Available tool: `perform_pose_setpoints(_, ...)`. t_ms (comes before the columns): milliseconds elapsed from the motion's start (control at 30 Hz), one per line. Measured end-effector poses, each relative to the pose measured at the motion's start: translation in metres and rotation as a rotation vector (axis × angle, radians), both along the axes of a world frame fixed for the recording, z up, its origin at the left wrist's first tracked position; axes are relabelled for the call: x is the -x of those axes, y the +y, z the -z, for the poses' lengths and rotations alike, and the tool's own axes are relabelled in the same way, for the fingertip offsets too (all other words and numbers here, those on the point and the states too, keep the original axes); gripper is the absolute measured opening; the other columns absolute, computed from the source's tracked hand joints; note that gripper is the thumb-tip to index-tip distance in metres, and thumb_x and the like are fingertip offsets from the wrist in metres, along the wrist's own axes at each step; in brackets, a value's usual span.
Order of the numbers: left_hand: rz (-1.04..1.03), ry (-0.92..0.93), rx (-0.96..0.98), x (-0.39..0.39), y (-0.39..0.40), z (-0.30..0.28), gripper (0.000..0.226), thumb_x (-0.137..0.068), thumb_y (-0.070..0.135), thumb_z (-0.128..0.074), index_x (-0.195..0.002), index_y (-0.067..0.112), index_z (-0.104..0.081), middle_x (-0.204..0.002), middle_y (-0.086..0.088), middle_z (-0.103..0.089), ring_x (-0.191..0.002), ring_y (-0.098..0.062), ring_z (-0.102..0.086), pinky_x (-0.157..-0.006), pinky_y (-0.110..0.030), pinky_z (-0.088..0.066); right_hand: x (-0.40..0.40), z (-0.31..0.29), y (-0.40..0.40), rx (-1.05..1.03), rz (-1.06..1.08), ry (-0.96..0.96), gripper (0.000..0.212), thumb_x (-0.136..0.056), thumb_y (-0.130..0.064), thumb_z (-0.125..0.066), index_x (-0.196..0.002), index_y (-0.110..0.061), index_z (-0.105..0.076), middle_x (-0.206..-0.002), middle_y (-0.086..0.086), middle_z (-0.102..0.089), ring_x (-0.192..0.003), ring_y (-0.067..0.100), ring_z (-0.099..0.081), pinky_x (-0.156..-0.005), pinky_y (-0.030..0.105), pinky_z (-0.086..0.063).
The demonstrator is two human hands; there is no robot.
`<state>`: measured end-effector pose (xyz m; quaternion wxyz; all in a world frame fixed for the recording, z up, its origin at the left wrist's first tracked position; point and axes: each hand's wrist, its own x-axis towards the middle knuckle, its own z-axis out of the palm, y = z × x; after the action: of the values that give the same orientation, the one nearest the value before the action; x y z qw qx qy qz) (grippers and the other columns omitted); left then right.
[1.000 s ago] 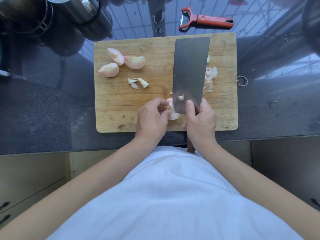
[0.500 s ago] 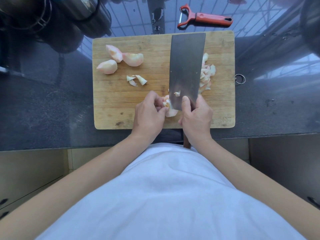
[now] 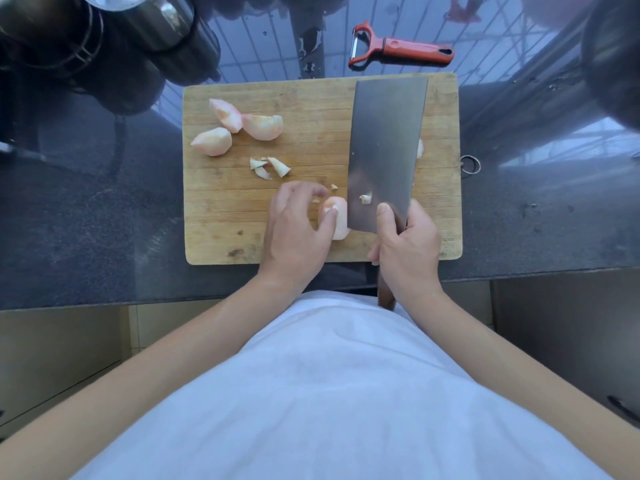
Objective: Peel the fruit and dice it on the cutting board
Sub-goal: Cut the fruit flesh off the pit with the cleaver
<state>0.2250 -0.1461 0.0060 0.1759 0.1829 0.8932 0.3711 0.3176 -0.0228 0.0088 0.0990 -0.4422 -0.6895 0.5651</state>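
A wooden cutting board point(image 3: 221, 223) lies on the dark counter. My right hand point(image 3: 407, 247) grips the handle of a wide cleaver point(image 3: 386, 147), thumb pressed on the blade's flat. The blade stands over the board's right half and hides most of the diced pile; one bit of it point(image 3: 419, 148) shows at its right edge. My left hand point(image 3: 294, 230) holds a peeled pale pink fruit piece point(image 3: 339, 218) against the blade's left side. Three larger peeled wedges point(image 3: 239, 126) lie at the board's far left. A few small scraps point(image 3: 270, 167) sit mid-board.
A red-handled peeler point(image 3: 401, 50) lies on the counter beyond the board. A steel pot and dark cookware point(image 3: 138, 26) stand at the far left. A metal hanging ring point(image 3: 470, 165) sticks out from the board's right edge. The counter's front edge runs just below the board.
The cleaver has shifted slightly right and now covers the diced pile. My left fingers have spread out more, so the fruit piece beside the blade shows more.
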Motion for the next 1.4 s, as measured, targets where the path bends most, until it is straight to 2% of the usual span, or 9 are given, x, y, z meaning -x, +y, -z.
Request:
perform_pose_setpoints(67, 0.112, 0.141, -0.070, 0.006, 0.004, -0.004, 0.021, -0.092, 0.023, -0.074, -0.112, 0.018, -0.070, -0.111, 0.002, -0.063, -0.106, -0.017, -0.054, -0.096, -0.023, -0.041, 0.000, -0.007, 0.005, 0.010, -0.016, -0.008, 0.025, -0.101, -0.018, -0.055, -0.081, -0.003, -0.050, -0.057, 0.020, -0.055, -0.041, 0.020, -0.055, -0.044, 0.027, -0.042)
perform_pose_setpoints(267, 0.389, 0.433, -0.100, 0.019, 0.034, -0.002, 0.003, -0.089, 0.012, -0.074, -0.088, 0.015, -0.073, -0.088, 0.004, -0.071, -0.088, -0.026, -0.058, -0.075, -0.045, -0.047, 0.008, -0.025, 0.016, 0.019, -0.022, -0.032, 0.029, -0.099, -0.018, -0.055, -0.071, -0.016, -0.048, -0.054, 0.008, -0.049, -0.042, 0.029, -0.055, -0.041, 0.026, -0.039)
perform_pose_setpoints(533, 0.251, 0.088, -0.037, 0.052, 0.085, -0.022, 0.003, -0.097, 0.016, -0.071, -0.100, 0.017, -0.071, -0.092, 0.005, -0.071, -0.088, -0.014, -0.064, -0.078, -0.034, -0.055, -0.020, -0.037, 0.070, -0.041, 0.213, -0.160, 0.030, -0.096, -0.026, -0.051, -0.096, 0.004, -0.054, -0.060, 0.024, -0.062, -0.043, 0.023, -0.061, -0.045, 0.038, -0.046)
perform_pose_setpoints(667, 0.465, 0.051, 0.259, 0.073, 0.103, -0.019, 0.024, -0.105, 0.024, -0.056, -0.115, 0.021, -0.078, -0.129, 0.002, -0.070, -0.125, -0.027, -0.056, -0.105, -0.046, -0.044, -0.029, -0.038, 0.087, -0.077, 0.203, -0.184, 0.036, -0.095, -0.026, -0.052, -0.096, 0.010, -0.049, -0.075, 0.035, -0.057, -0.043, 0.024, -0.063, -0.044, 0.036, -0.046)
perform_pose_setpoints(767, 0.388, -0.116, 0.243, 0.083, 0.085, -0.022, 0.033, -0.108, 0.029, -0.049, -0.135, 0.022, -0.067, -0.146, 0.003, -0.060, -0.138, -0.024, -0.048, -0.115, -0.045, -0.038, -0.029, -0.035, 0.085, -0.070, 0.172, -0.208, 0.035, -0.097, -0.026, -0.053, -0.094, 0.008, -0.049, -0.077, 0.030, -0.062, -0.045, 0.025, -0.065, -0.040, 0.032, -0.044)
perform_pose_setpoints(867, 0.056, -0.162, 0.169, 0.078, 0.047, -0.030, 0.024, -0.107, 0.028, -0.052, -0.124, 0.021, -0.068, -0.120, 0.006, -0.068, -0.118, -0.016, -0.059, -0.093, -0.029, -0.042, -0.027, -0.030, 0.077, -0.063, 0.141, -0.217, 0.031, -0.097, -0.028, -0.052, -0.091, 0.003, -0.052, -0.072, 0.025, -0.065, -0.047, 0.028, -0.066, -0.039, 0.032, -0.043)
perform_pose_setpoints(1000, -0.125, -0.300, 0.167, 0.046, 0.008, -0.023, 0.014, -0.097, 0.035, -0.068, -0.088, 0.025, -0.064, -0.088, 0.009, -0.065, -0.092, -0.021, -0.064, -0.075, -0.035, -0.049, -0.020, -0.025, 0.060, -0.041, 0.027, -0.220, 0.031, -0.098, -0.026, -0.052, -0.092, 0.005, -0.053, -0.070, 0.030, -0.060, -0.042, 0.020, -0.062, -0.042, 0.037, -0.046)
perform_pose_setpoints(1200, -0.039, -0.289, 0.281, 0.003, 0.019, -0.005, 0.032, -0.091, 0.041, -0.068, -0.092, 0.020, -0.045, -0.097, 0.004, -0.049, -0.086, -0.019, -0.051, -0.066, -0.035, -0.038, -0.008, -0.019, 0.033, -0.003, -0.107, -0.227, 0.034, -0.099, -0.024, -0.052, -0.091, 0.009, -0.048, -0.071, 0.035, -0.055, -0.037, 0.014, -0.056, -0.041, 0.031, -0.043)
perform_pose_setpoints(1400, 0.021, -0.192, 0.331, 0.010, 0.018, -0.003, 0.016, -0.097, 0.027, -0.067, -0.104, 0.021, -0.053, -0.106, 0.006, -0.051, -0.096, -0.018, -0.047, -0.075, -0.032, -0.035, -0.004, -0.021, 0.027, 0.007, -0.144, -0.211, 0.030, -0.099, -0.021, -0.053, -0.085, 0.005, -0.049, -0.059, 0.024, -0.054, -0.038, 0.016, -0.057, -0.038, 0.026, -0.039)
